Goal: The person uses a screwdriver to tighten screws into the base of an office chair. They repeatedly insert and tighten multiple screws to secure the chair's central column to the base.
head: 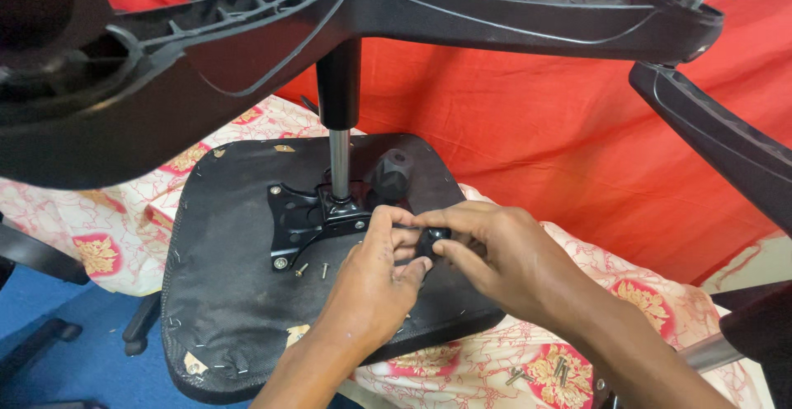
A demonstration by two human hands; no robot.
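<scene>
Between left hand (375, 273) and right hand (487, 252), both pinching a small black knob (432, 238): liable to slip among loose screws (312, 269).

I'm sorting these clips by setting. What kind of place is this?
Probably an informal home or small workshop: an upturned office chair seat lies on a floral-covered surface, loose screws beside it, a red cloth behind.
</scene>
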